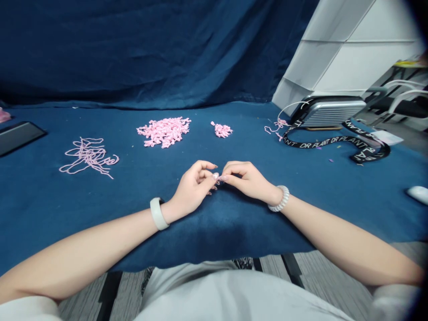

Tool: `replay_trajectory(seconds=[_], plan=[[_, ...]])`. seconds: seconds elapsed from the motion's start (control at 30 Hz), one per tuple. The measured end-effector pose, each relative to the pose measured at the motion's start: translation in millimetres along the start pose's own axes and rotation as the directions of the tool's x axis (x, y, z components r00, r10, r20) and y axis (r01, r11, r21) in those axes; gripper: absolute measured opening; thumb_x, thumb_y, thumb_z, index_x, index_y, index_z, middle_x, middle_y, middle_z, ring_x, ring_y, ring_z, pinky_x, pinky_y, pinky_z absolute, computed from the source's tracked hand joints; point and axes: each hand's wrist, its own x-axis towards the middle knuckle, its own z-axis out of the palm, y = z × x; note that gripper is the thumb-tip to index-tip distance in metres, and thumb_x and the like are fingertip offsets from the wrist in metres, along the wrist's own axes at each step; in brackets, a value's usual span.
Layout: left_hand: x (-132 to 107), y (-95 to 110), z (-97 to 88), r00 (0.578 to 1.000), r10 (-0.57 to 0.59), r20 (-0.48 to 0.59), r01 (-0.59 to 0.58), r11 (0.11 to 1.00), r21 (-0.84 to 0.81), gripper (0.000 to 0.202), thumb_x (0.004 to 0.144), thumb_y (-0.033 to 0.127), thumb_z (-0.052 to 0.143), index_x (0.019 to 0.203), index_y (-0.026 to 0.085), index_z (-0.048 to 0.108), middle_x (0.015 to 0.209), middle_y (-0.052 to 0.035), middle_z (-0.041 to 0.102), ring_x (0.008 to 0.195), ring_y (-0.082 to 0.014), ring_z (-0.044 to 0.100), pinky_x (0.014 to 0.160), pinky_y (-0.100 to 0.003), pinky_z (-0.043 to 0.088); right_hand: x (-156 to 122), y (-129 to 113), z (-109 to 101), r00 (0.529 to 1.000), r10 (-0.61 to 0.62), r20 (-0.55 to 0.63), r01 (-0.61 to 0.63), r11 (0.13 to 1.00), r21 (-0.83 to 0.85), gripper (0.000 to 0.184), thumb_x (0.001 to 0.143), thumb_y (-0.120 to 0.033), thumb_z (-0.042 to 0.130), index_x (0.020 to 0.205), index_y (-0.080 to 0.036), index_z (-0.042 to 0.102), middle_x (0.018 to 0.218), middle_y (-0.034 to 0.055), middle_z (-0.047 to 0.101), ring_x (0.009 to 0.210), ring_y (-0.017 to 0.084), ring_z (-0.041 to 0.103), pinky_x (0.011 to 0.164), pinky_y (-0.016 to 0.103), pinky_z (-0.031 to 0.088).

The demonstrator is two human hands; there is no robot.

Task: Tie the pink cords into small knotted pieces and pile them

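My left hand point(199, 185) and my right hand point(246, 179) meet fingertip to fingertip over the middle of the blue-covered table. Both pinch a small bit of pink yarn point(219, 178), mostly hidden by the fingers. Beyond them lies a large pile of small pink knotted yarn pieces point(164, 132), with a smaller pile of pink pieces point(222, 130) to its right. To the left, loose pink yarn strands point(88, 155) lie in a tangle.
A silver-grey case point(331, 113) stands at the back right, a black lettered strap point(321, 143) curling in front. Pink scraps point(280, 123) lie beside it. A dark flat device point(20, 137) rests at the left, a white object point(418, 194) at the right edge. Blue cloth point(140, 49) hangs behind.
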Motion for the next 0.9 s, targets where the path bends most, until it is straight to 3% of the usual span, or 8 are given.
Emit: replay_trajectory(seconds=[0.33, 0.67, 0.9], plan=[[-0.2, -1.4, 1.7, 0.998, 0.061, 0.0, -0.061, 0.997, 0.052, 0.021, 0.081, 0.03, 0.059, 0.096, 0.016, 0.053, 0.075, -0.0017, 0.061, 0.068, -0.0117, 0.06, 0.055, -0.02, 0.051, 0.0, 1.1, -2.2, 0.996, 0.095, 0.001, -0.094, 0.987, 0.13, 0.039, 0.093, -0.037, 0.038, 0.067, -0.015, 0.055, 0.069, 0.0019, 0.054, 0.066, 0.011, 0.05, 0.068, 0.025, 0.04], [1.3, -2.4, 1.5, 1.0, 0.029, -0.004, -0.029, 0.998, 0.049, 0.025, 0.08, 0.033, 0.061, 0.097, 0.016, 0.052, 0.078, -0.0023, 0.063, 0.069, -0.0126, 0.06, 0.054, -0.021, 0.051, -0.8, 2.8, -0.8, 0.979, 0.202, 0.024, -0.202, 0.953, 0.227, 0.041, 0.093, -0.043, 0.035, 0.068, -0.015, 0.054, 0.069, 0.002, 0.055, 0.066, 0.012, 0.05, 0.068, 0.026, 0.04], [1.9, -3.2, 0.0, 0.998, 0.055, 0.005, -0.056, 0.996, 0.064, 0.027, 0.078, 0.029, 0.063, 0.1, 0.016, 0.053, 0.082, -0.0039, 0.064, 0.072, -0.0122, 0.061, 0.058, -0.02, 0.05, -0.3, 1.2, 1.6, 0.967, 0.252, 0.034, -0.254, 0.964, 0.084, 0.03, 0.085, -0.039, 0.051, 0.072, -0.014, 0.058, 0.068, 0.0, 0.054, 0.061, 0.01, 0.044, 0.059, 0.023, 0.035]])
